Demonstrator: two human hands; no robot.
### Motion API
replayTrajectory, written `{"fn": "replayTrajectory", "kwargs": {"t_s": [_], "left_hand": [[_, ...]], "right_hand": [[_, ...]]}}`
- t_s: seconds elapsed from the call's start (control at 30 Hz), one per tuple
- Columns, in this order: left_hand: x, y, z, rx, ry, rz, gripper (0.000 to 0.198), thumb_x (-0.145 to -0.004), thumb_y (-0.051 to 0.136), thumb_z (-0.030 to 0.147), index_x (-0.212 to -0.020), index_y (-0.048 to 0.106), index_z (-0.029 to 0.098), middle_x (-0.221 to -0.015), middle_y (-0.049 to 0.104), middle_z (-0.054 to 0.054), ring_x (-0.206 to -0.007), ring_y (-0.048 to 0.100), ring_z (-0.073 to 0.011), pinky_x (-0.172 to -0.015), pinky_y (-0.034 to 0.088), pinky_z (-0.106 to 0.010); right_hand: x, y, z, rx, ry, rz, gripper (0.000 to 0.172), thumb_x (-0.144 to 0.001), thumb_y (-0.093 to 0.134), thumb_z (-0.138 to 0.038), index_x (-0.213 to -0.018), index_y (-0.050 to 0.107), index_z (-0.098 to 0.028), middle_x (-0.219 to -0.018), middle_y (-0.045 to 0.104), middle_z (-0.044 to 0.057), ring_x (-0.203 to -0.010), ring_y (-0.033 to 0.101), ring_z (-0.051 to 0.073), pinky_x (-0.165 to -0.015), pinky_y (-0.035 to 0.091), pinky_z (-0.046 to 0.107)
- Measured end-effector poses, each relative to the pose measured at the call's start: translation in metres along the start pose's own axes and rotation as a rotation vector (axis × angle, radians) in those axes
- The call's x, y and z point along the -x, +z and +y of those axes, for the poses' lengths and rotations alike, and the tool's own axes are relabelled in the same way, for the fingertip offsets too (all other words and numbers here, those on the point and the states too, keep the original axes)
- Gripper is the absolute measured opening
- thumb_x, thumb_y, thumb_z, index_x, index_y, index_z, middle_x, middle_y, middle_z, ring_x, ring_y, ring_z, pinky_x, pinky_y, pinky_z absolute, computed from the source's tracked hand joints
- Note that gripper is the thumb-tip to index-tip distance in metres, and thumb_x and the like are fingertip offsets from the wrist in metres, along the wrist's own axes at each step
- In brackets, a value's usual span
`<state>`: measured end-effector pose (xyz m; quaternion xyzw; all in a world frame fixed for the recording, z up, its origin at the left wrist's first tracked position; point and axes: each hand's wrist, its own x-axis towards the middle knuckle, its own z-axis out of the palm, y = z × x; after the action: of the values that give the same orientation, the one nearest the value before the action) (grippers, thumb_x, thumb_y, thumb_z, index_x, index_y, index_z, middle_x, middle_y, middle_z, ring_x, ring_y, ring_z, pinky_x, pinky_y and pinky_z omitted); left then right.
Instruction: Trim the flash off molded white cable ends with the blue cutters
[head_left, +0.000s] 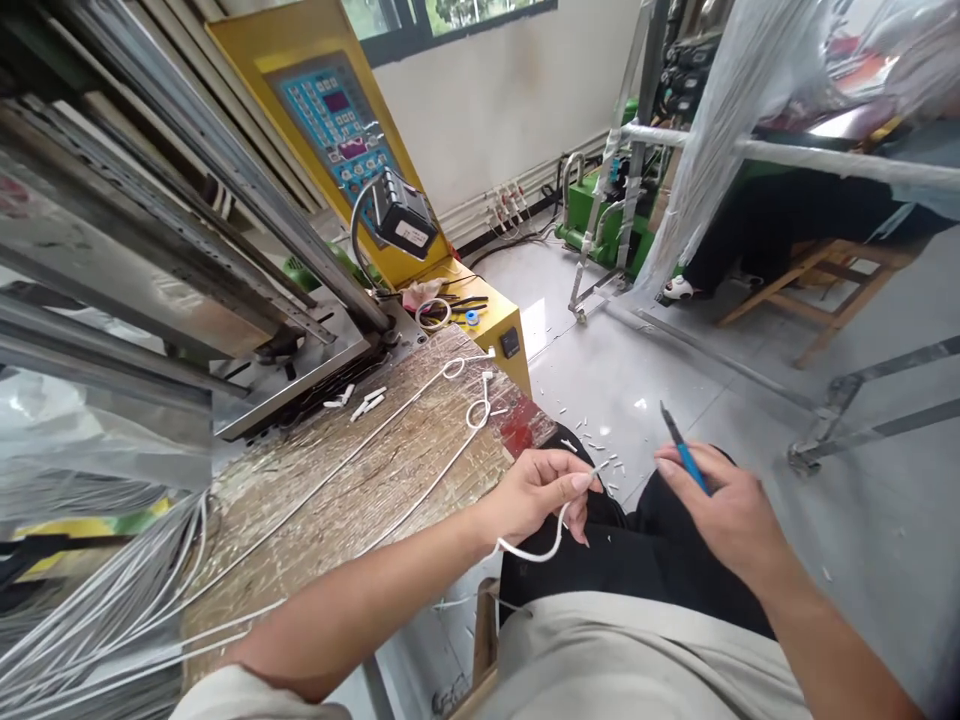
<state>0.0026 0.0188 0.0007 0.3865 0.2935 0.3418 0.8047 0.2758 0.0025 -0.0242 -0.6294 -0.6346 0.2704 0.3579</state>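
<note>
Pinches end of white cable in L hand over lap, just off red R corner of bench, and grips blue-handled pointed tool in R hand w/ bare tip, prob. risking pricked L fingertips or nicked cable from any hasty swing.

White cable in the left hand, blue-handled tool in the right hand, worn tabletop alongside.

I work in bright, soft light; the window glows at the top and the floor shows white glare. My view stretches and blurs toward its outer edges.
</note>
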Motion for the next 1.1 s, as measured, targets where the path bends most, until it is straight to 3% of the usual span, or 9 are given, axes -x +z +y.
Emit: {"fn": "replayTrajectory", "kwargs": {"t_s": [0.1, 0.2, 0.3, 0.47, 0.57, 0.7, 0.8, 0.93, 1.1], "left_hand": [[0.002, 0.005, 0.005, -0.168, -0.043, 0.018, 0.045, -0.088, 0.078, 0.054, -0.095, 0.072, 0.010, -0.062, 0.066, -0.001, -0.055, 0.067, -0.0135, -0.056, 0.058, -0.025], [0.003, 0.008, 0.006, -0.242, -0.063, 0.044, 0.046, -0.086, 0.080, 0.055, -0.093, 0.069, 0.011, -0.067, 0.069, -0.004, -0.059, 0.067, -0.0131, -0.062, 0.059, -0.026], [0.002, 0.009, -0.001, -0.300, -0.017, 0.037, 0.044, -0.089, 0.077, 0.053, -0.093, 0.067, 0.011, -0.068, 0.068, -0.003, -0.059, 0.066, -0.0124, -0.062, 0.054, -0.024], [0.004, 0.004, -0.010, -0.419, 0.112, 0.054, 0.037, -0.093, 0.074, 0.047, -0.096, 0.072, 0.010, -0.076, 0.057, 0.000, -0.057, 0.051, -0.0065, -0.055, 0.040, -0.021], [0.008, 0.000, -0.009, -0.571, 0.207, 0.069, 0.030, -0.096, 0.070, 0.039, -0.095, 0.074, 0.010, -0.079, 0.056, -0.001, -0.063, 0.044, -0.0063, -0.058, 0.035, -0.021], [0.010, -0.005, -0.009, -0.637, 0.234, 0.077, 0.026, -0.096, 0.068, 0.035, -0.093, 0.073, 0.010, -0.078, 0.056, 0.000, -0.063, 0.043, -0.0068, -0.059, 0.035, -0.021], [0.007, -0.006, -0.011, -0.526, 0.195, 0.157, 0.032, -0.095, 0.069, 0.042, -0.093, 0.073, 0.010, -0.074, 0.055, 0.001, -0.061, 0.042, -0.0070, -0.057, 0.034, -0.021], [0.001, -0.008, -0.011, -0.315, 0.155, 0.292, 0.043, -0.089, 0.075, 0.052, -0.095, 0.070, 0.010, -0.062, 0.054, 0.004, -0.053, 0.045, -0.0070, -0.050, 0.035, -0.020], [-0.002, -0.010, -0.013, -0.227, 0.163, 0.333, 0.045, -0.086, 0.078, 0.053, -0.096, 0.070, 0.011, -0.061, 0.057, 0.004, -0.047, 0.050, -0.0062, -0.046, 0.039, -0.019]], "right_hand": [[0.014, 0.020, -0.047, -0.317, -0.019, -0.143, 0.025, -0.097, 0.069, -0.048, -0.103, 0.076, -0.025, -0.119, 0.070, 0.006, -0.114, 0.066, 0.023, -0.102, 0.050, 0.033], [0.019, 0.026, -0.068, -0.438, 0.016, -0.171, 0.024, -0.099, 0.067, -0.045, -0.093, 0.073, -0.023, -0.111, 0.069, 0.004, -0.103, 0.066, 0.019, -0.095, 0.051, 0.028], [0.020, 0.027, -0.067, -0.436, 0.055, -0.166, 0.026, -0.099, 0.067, -0.046, -0.090, 0.071, -0.023, -0.109, 0.068, 0.002, -0.097, 0.065, 0.016, -0.091, 0.050, 0.025], [0.022, 0.033, -0.059, -0.395, 0.011, -0.204, 0.018, -0.100, 0.067, -0.042, -0.095, 0.070, -0.025, -0.114, 0.066, 0.001, -0.111, 0.064, 0.016, -0.099, 0.047, 0.024], [0.017, 0.035, -0.060, -0.305, -0.058, -0.217, 0.015, -0.103, 0.063, -0.037, -0.096, 0.069, -0.025, -0.117, 0.064, 0.001, -0.109, 0.064, 0.014, -0.098, 0.047, 0.023], [0.005, 0.033, -0.062, -0.188, -0.219, -0.347, 0.014, -0.106, 0.057, -0.031, -0.100, 0.069, -0.025, -0.120, 0.063, 0.004, -0.114, 0.063, 0.017, -0.100, 0.048, 0.027], [0.005, 0.029, -0.061, -0.108, -0.267, -0.234, 0.013, -0.105, 0.057, -0.028, -0.101, 0.068, -0.024, -0.113, 0.065, 0.005, -0.110, 0.064, 0.019, -0.098, 0.050, 0.030], [0.021, 0.026, -0.055, 0.028, -0.383, -0.110, 0.022, -0.106, 0.049, -0.020, -0.088, 0.061, -0.021, -0.100, 0.064, 0.006, -0.093, 0.063, 0.018, -0.079, 0.049, 0.031], [0.036, 0.033, -0.043, 0.343, -0.536, -0.042, 0.019, -0.101, 0.060, -0.020, -0.082, 0.055, -0.019, -0.107, 0.064, 0.012, -0.096, 0.060, 0.024, -0.085, 0.047, 0.040]]}}
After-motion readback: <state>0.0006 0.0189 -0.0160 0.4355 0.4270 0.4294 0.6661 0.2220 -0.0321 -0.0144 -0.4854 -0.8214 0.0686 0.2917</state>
